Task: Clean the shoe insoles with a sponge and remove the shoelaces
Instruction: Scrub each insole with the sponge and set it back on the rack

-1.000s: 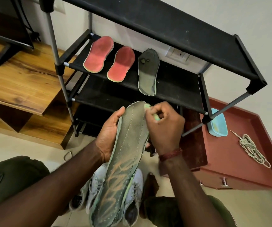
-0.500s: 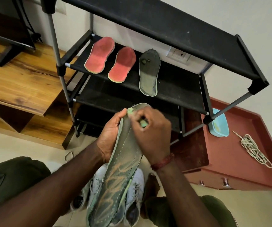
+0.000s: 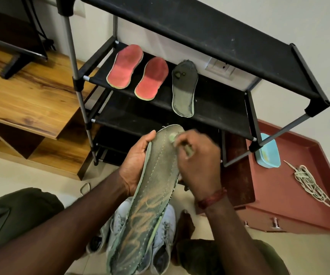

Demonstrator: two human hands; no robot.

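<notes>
Insole scrub in hand: your left hand [image 3: 138, 157] grips the grey insole [image 3: 156, 179] by its edge, your right hand [image 3: 198, 163] pinches the sponge [image 3: 171, 138] at its toe; next, likely stroke heelward.

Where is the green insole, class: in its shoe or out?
Out: the left hand holds the green insole above the white shoes; the right hand presses a sponge on it.

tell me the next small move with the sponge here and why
Probably draw the sponge down the insole toward its near end. The right hand presses it at the far tip, the left hand grips the edge, and orange streaks mark the near half.
</notes>
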